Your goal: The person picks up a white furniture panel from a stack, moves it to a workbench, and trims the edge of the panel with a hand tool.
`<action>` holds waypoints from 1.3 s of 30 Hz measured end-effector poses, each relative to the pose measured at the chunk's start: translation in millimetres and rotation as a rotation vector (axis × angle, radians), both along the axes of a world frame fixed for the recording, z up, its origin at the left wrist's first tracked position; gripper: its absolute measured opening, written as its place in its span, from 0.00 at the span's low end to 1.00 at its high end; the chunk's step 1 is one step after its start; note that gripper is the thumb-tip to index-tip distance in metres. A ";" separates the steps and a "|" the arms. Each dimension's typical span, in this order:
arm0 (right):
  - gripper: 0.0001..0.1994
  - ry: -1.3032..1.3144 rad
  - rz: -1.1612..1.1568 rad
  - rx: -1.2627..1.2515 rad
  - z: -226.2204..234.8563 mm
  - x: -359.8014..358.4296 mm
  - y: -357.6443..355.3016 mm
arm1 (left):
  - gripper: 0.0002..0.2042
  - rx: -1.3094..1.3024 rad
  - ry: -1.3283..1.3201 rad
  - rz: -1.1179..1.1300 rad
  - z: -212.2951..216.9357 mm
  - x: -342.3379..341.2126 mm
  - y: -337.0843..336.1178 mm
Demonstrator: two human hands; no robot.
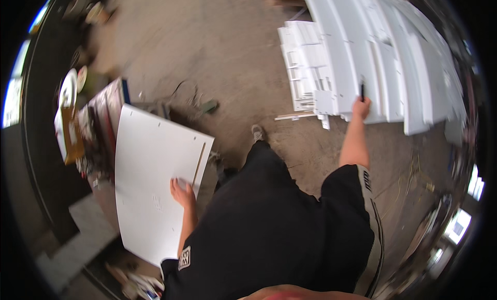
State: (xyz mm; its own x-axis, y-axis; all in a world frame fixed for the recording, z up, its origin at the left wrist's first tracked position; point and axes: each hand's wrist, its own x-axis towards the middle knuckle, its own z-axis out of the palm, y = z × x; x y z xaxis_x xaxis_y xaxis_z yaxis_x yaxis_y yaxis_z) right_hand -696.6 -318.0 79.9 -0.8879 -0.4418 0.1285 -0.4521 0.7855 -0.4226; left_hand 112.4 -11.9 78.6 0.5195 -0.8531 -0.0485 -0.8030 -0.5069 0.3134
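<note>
The left hand (182,192) lies open and flat on the near-left white panel (150,181), long axis running near to far, while the right hand (361,107), gripping a dark pen (362,89), reaches the far-right stack of white boards (373,51).

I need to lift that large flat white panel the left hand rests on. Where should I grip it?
Probably grip the large flat white panel by its two long edges, from above. It lies flat, wide and thin, with the left hand near its right edge.
</note>
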 end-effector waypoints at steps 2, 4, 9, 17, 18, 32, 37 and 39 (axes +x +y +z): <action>0.21 0.060 -0.030 0.171 -0.3 -7.3 -7.4 | 0.28 -0.053 0.043 0.070 9.1 -3.1 -9.4; 0.22 0.166 0.066 0.211 12.4 38.5 -21.3 | 0.22 -0.045 0.101 0.170 25.7 -3.8 -5.6; 0.17 -0.248 0.632 -0.133 -7.0 145.3 -65.7 | 0.10 -0.130 0.808 0.530 34.1 -52.2 8.8; 0.20 -1.112 1.427 0.515 -31.1 466.2 -30.6 | 0.19 -0.264 1.271 1.279 14.9 -57.2 119.5; 0.23 -1.183 1.444 0.632 -29.5 495.4 -26.6 | 0.21 -0.327 1.266 1.374 9.8 -52.1 130.0; 0.26 -0.951 1.520 1.257 -7.9 647.3 -15.4 | 0.24 -1.223 1.031 1.942 -46.7 76.6 237.8; 0.23 -1.026 1.465 1.142 8.6 690.1 -62.6 | 0.23 -1.268 0.977 1.945 -34.7 70.3 195.4; 0.22 -1.052 1.508 1.103 5.0 717.3 -100.5 | 0.23 -1.296 0.954 1.953 -33.0 71.4 167.8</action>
